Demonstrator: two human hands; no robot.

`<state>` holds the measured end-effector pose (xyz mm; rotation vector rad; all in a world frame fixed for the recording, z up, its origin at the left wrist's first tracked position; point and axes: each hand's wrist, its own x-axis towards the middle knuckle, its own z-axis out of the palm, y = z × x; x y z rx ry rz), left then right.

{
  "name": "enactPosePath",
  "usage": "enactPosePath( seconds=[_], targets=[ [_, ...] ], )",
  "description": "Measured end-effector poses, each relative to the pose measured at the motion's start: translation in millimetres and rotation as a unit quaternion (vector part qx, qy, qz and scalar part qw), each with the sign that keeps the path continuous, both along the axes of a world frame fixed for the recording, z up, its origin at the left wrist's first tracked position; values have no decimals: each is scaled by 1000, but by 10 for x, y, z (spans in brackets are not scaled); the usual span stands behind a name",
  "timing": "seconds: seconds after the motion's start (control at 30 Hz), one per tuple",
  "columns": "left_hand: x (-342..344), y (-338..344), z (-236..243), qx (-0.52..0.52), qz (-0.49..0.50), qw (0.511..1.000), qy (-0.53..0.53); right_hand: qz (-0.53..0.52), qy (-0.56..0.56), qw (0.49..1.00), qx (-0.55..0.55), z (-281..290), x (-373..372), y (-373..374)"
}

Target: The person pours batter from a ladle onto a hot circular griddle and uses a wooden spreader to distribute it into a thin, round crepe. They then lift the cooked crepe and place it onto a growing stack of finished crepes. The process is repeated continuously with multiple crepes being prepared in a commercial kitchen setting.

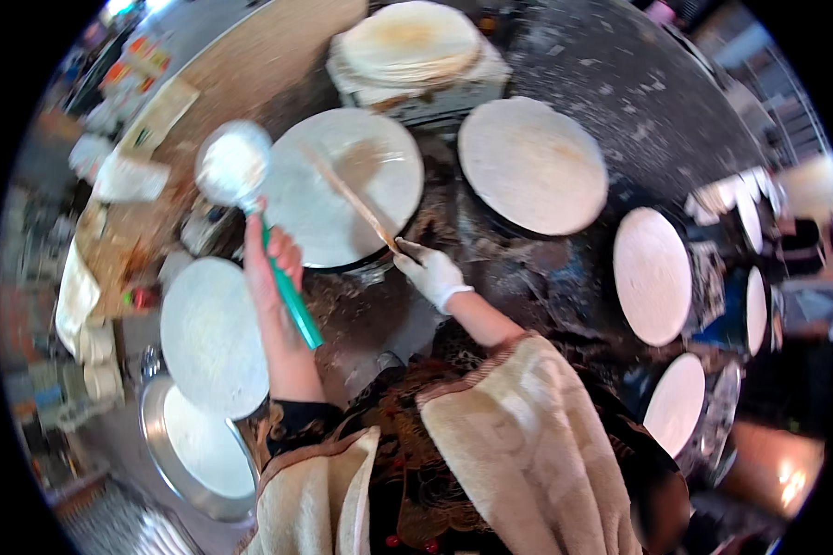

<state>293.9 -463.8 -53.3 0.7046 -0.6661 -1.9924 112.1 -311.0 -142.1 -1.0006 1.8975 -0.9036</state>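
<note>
My left hand (276, 257) grips a green-handled ladle (292, 305) near its head. White batter (232, 161) lies in the ladle's round bowl, over the left edge of a round griddle. A pale, wet-looking layer (329, 217) covers this griddle, with a duller patch near its middle. My right hand (432, 276), in a white glove, is closed on the near end of a thin wooden stick (354, 199). The stick slants up and left across the griddle; whether it touches the surface I cannot tell.
A stack of thin flatbreads (412, 42) stands behind the griddle. Another flatbread-covered griddle (532, 166) is right of it, with more pale rounds (652, 276) farther right. At lower left, a metal basin (154, 449) of white batter sits partly under a pale disc (215, 335).
</note>
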Motion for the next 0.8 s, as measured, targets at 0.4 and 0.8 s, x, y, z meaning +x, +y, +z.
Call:
enactPosePath(
  seconds=[0.4, 0.8],
  targets=[
    [-8, 965, -512, 166, -209, 944, -196, -11, -236, 970, 51, 663, 303, 394],
    [-392, 1181, -278, 134, -142, 970, -142, -409, -684, 604, -27, -1149, -1088, 255]
  ],
)
